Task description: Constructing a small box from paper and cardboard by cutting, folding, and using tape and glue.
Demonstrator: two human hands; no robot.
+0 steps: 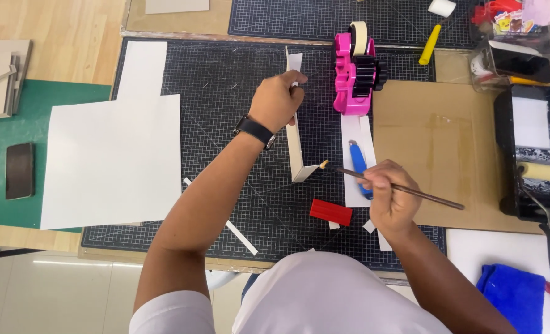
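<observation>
Left hand point(277, 99) pinching folded white card strip point(295, 145) upright, fingertips hidden behind knuckles, right hand point(389, 198) gripping thin paintbrush point(398, 187), blue utility knife point(358, 166) partly covered

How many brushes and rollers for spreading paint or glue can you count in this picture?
2. A thin brush is in the right hand, its tip at the folded white card held by the left hand. A roller rests in the black tray at right. Others may be hidden.

Bright even overhead light, soft shadows, sharp focus
</observation>
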